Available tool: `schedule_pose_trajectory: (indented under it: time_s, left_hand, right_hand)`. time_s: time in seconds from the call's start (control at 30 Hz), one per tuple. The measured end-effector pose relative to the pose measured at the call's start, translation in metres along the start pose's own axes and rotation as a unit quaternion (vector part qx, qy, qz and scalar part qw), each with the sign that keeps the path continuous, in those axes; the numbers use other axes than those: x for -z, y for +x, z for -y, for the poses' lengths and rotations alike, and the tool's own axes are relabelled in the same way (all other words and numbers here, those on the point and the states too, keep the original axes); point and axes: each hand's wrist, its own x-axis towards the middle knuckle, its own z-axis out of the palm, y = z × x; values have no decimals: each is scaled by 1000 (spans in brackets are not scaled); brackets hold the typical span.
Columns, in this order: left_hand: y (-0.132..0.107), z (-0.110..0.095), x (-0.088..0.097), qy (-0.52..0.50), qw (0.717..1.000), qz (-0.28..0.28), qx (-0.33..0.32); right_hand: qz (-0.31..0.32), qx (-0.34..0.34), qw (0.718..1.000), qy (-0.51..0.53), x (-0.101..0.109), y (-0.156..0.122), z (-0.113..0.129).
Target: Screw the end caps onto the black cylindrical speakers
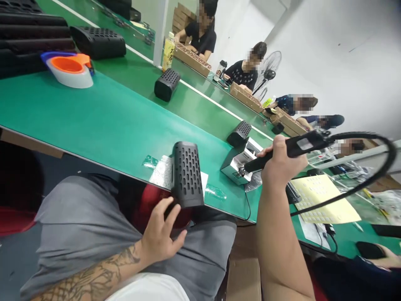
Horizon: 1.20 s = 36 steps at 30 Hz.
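My left hand [163, 234] rests over my lap at the table's near edge, its fingertips on the lower end of a black perforated speaker shell [187, 174] that stands upright on the green table [103, 121]. The fingers are curled against the shell. My right hand [278, 165] is wrapped round a black corded hand tool [291, 148], whose tip points left and down into a small grey-green stand [237, 167]. The tool's thick black cable [388, 163] loops out to the right.
More black speaker shells [167, 84] [239, 133] lie farther along the table. An orange-and-white tape dispenser [69, 69] and black trays [28, 33] sit at the far left. A yellow sheet of labels [322, 198] lies right. Several people work at cardboard boxes [192, 60] across the belt.
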Motion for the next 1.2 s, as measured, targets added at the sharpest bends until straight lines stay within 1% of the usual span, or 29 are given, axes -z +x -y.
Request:
schedule_pose_trajectory:
  time_s: [0.07, 0.13, 0.2, 0.23, 0.27, 0.3, 0.33, 0.4, 0.43, 0.47, 0.5, 0.57, 0.67, 0.77, 0.87, 0.93, 1.0, 1.1, 1.2]
  left_hand:
    - [-5, -16, -7, -54, 994, 70, -71]
    - [7, -22, -14, -102, 969, 136, -179]
    - [36, -19, -18, -120, 937, 164, -283]
    - [57, -15, -19, -112, 927, 172, -314]
    - [81, -8, -18, -97, 924, 176, -326]
    - [107, 1, -16, -70, 928, 198, -309]
    - [134, 12, -14, -41, 929, 227, -288]
    - [181, 33, -9, -2, 921, 286, -264]
    - [198, 42, -7, 6, 913, 312, -263]
    - [211, 49, -5, 12, 906, 330, -265]
    - [218, 53, -4, 21, 902, 340, -263]
    - [220, 51, -5, 55, 906, 340, -245]
    - [207, 34, -9, 139, 919, 320, -184]
    - [195, 20, -13, 184, 924, 303, -142]
    - [190, 17, -15, 172, 934, 287, -127]
    - [190, 18, -15, 163, 937, 284, -121]
    - [191, 19, -15, 162, 937, 287, -118]
    - [196, 15, -13, 169, 932, 300, -111]
    - [203, 7, -9, 195, 916, 335, -101]
  right_hand:
    - [-36, -2, 999, -36, 12, 9, -27]
    - [-50, -8, 997, -51, 19, 9, -47]
    - [-47, -24, 998, -43, 24, 6, -58]
    - [-43, -32, 998, -35, 26, 3, -61]
    - [-37, -38, 998, -27, 27, 1, -63]
    - [-31, -41, 998, -23, 29, 0, -64]
    - [-27, -41, 999, -24, 30, -1, -64]
    - [-21, -39, 999, -30, 32, -3, -62]
    - [-19, -39, 999, -31, 33, -3, -60]
    - [-17, -39, 999, -29, 34, -4, -58]
    - [-13, -39, 999, -24, 35, -6, -53]
    - [-5, -39, 999, 1, 37, -11, -40]
    - [25, -36, 996, 79, 39, -24, -9]
    - [106, -33, 980, 166, 36, -43, 26]
    - [195, -32, 956, 219, 26, -62, 48]
    - [229, -38, 944, 237, 18, -72, 52]
    - [244, -44, 936, 251, 11, -78, 49]
    - [251, -47, 927, 273, 5, -82, 41]
    - [251, -59, 926, 276, 2, -84, 34]
